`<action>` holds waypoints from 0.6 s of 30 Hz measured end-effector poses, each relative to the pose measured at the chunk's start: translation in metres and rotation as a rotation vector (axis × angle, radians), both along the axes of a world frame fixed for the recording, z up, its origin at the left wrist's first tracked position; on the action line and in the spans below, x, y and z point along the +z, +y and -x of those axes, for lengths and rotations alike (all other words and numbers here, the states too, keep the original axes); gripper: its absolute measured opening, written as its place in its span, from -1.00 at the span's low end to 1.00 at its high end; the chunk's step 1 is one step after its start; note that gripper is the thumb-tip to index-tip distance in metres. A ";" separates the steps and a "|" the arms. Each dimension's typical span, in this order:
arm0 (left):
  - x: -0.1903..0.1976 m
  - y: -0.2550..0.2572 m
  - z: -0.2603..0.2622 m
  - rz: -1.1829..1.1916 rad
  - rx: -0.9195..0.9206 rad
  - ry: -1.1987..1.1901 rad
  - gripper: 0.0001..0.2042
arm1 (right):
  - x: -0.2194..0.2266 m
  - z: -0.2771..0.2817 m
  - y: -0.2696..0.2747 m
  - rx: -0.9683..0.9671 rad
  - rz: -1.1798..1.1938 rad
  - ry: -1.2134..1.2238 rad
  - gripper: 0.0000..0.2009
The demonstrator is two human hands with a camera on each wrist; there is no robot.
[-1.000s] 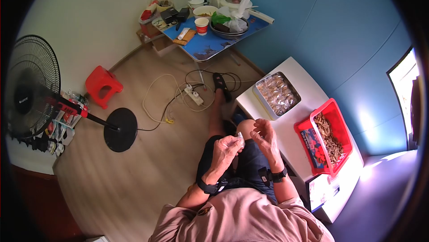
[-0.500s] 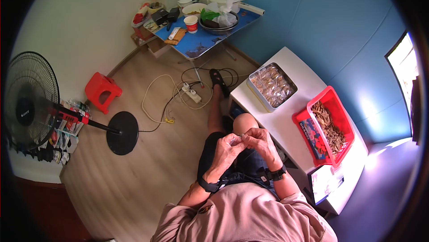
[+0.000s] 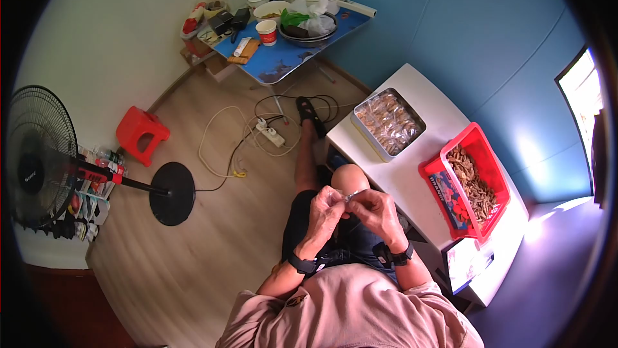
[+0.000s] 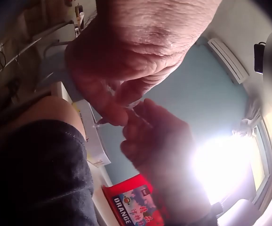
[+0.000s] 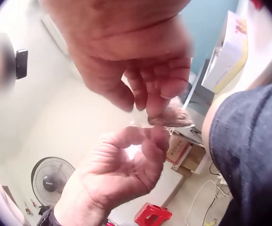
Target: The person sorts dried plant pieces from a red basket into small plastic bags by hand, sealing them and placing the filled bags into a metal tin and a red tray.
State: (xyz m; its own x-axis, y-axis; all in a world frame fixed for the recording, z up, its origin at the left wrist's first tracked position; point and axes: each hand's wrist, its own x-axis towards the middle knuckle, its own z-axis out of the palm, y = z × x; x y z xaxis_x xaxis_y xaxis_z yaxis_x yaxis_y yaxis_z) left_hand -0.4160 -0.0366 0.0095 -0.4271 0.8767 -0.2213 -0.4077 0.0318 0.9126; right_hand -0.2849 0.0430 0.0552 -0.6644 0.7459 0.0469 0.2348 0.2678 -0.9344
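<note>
Over the lap, my left hand (image 3: 325,214) pinches a small clear plastic packet (image 3: 349,197) between thumb and fingers. My right hand (image 3: 378,214) meets it from the other side, thumb and forefinger pinching the packet's other end. In the right wrist view, brownish pieces show inside the clear packet (image 5: 176,117) by the fingertips. The left wrist view has the fingertips of both hands close together, mostly hiding the plastic. Right of the knees, a rectangular tin (image 3: 362,136) holds many clear-wrapped packets, and a red basket (image 3: 476,130) holds loose brown dried strips.
Tin and basket stand on a white cabinet (image 3: 412,84) at the right. A blue folding table (image 3: 283,65) with bowls and a cup is ahead. Left are a standing fan (image 3: 42,155) and a red stool (image 3: 143,134); a power strip (image 3: 270,134) with cables lies on the floor.
My right hand, earlier apart with loosely spread fingers, has come left to the left hand and now pinches the packet too. The head view has shifted slightly.
</note>
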 end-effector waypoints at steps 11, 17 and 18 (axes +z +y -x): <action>0.009 0.025 -0.010 -0.049 -0.222 -0.403 -0.88 | -0.033 -0.039 0.021 -0.102 0.693 0.275 -0.73; 0.009 0.062 -0.040 -0.062 -0.391 -0.486 -0.87 | -0.004 -0.083 0.040 -0.292 0.533 0.322 -0.83; 0.010 0.069 -0.048 -0.043 -0.431 -0.489 -0.85 | 0.013 -0.087 0.041 -0.324 0.473 0.339 -0.88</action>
